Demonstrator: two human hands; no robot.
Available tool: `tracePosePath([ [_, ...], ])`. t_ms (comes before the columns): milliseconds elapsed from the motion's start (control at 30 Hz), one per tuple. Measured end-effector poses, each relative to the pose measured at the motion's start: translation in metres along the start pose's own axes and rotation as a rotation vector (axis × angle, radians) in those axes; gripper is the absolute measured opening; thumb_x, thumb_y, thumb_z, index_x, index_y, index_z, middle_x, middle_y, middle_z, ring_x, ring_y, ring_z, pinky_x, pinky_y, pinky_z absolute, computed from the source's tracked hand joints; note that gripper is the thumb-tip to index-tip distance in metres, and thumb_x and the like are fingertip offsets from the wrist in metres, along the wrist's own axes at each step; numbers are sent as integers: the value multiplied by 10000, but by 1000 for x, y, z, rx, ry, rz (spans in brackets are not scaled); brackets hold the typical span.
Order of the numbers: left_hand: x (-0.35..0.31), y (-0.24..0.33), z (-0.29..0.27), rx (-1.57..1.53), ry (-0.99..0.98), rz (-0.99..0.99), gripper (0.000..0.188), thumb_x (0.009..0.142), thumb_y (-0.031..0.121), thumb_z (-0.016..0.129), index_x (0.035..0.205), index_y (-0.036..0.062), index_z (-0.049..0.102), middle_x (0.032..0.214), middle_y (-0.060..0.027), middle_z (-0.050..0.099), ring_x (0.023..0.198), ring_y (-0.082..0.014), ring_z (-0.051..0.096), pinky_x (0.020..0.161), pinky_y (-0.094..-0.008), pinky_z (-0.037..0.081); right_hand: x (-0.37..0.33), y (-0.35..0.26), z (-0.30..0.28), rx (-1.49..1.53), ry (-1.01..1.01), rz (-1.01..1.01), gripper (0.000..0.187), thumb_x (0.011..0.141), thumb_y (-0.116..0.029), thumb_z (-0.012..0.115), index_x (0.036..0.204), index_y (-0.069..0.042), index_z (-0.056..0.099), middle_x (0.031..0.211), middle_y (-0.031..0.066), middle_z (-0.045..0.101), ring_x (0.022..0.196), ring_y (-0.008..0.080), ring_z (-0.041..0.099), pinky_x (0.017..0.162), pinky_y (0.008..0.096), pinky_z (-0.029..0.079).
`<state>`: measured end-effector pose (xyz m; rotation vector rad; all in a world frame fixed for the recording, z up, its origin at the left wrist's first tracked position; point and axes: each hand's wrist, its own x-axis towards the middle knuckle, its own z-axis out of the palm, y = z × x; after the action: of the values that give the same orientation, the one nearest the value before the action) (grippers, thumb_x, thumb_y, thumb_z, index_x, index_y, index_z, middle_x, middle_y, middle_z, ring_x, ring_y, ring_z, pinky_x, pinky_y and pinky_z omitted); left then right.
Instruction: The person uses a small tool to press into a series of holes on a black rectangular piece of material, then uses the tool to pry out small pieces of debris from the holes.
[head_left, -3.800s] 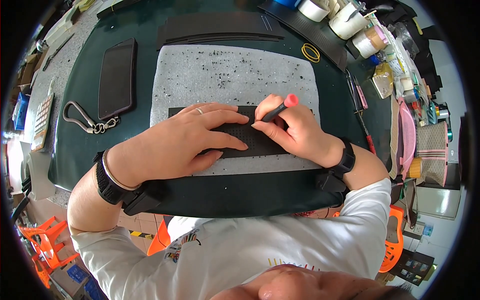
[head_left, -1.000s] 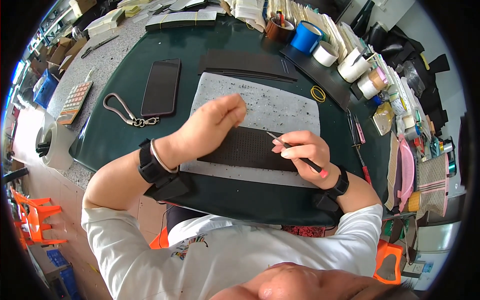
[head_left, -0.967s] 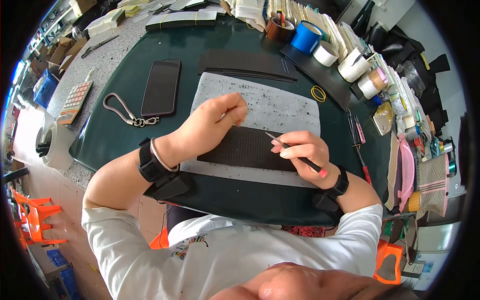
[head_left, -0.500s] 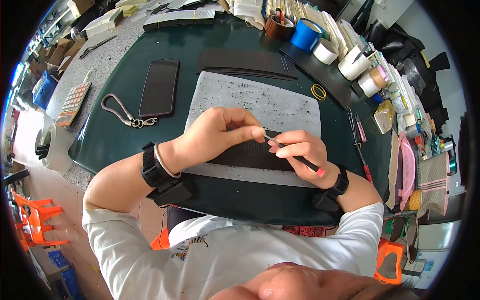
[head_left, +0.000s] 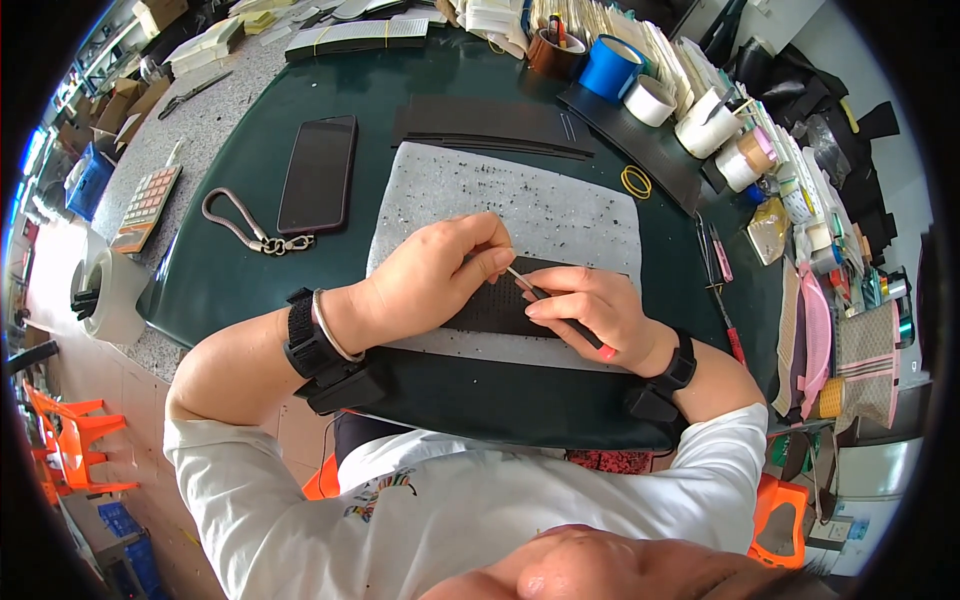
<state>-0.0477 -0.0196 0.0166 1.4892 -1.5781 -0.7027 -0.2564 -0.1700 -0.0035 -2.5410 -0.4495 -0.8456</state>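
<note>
My right hand (head_left: pixel 600 310) is closed round a slim hand tool with a black handle, a red end (head_left: pixel 606 352) and a thin metal shaft (head_left: pixel 519 277). The thumb and fingers of my left hand (head_left: pixel 445 265) pinch together at the shaft's tip; whether a small scrap is between them is hidden. Below both hands lies a dark perforated sheet (head_left: pixel 490 310), partly covered by them. It rests on a pale grey sheet (head_left: pixel 400 200) strewn with tiny black bits.
Left of the work lie a phone (head_left: pixel 318 175) and a cord loop with a metal clasp (head_left: pixel 270 243). Behind are flat black sheets (head_left: pixel 480 122). A yellow rubber band (head_left: pixel 636 182), tape rolls (head_left: pixel 610 68) and a red-handled tool (head_left: pixel 736 345) are to the right.
Both hands have shifted slightly left, the tool moving with them. The left fingers stay pinched at its tip, and the right hand's grip continues.
</note>
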Motion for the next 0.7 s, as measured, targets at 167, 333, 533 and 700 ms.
tracePosePath([
  [167, 1, -12, -2, 31, 83, 1, 140, 1061, 122, 579, 985, 6, 593, 833, -61, 632, 806, -159, 601, 787, -311, 499, 1, -1, -2, -1, -12, -7, 410, 795, 80, 806, 1122, -100, 636, 1174, 145, 702, 907, 249, 758, 726, 312, 627],
  [333, 5, -18, -10, -53, 122, -35, 150, 1069, 131, 582, 1005, 0, 613, 863, -40, 644, 847, -134, 597, 821, -296, 492, -3, 0, -1, 19, 18, -8, 409, 779, 62, 813, 1114, -102, 647, 1178, 143, 692, 896, 254, 746, 710, 317, 619],
  [533, 5, -7, -11, -215, -63, -187, 167, 1078, 142, 586, 1044, -6, 655, 928, -13, 676, 900, -93, 598, 862, -275, 495, -5, 3, 0, 18, 34, -1, 396, 769, 20, 820, 1109, -116, 669, 1193, 128, 684, 879, 255, 728, 700, 324, 606],
  [700, 5, -9, -11, -305, -84, -178, 175, 1071, 140, 604, 1078, -12, 691, 976, -19, 707, 932, -85, 632, 892, -263, 509, -6, 3, 0, 21, 17, 25, 384, 779, 11, 804, 1116, -120, 677, 1215, 123, 674, 892, 250, 727, 728, 320, 608],
])
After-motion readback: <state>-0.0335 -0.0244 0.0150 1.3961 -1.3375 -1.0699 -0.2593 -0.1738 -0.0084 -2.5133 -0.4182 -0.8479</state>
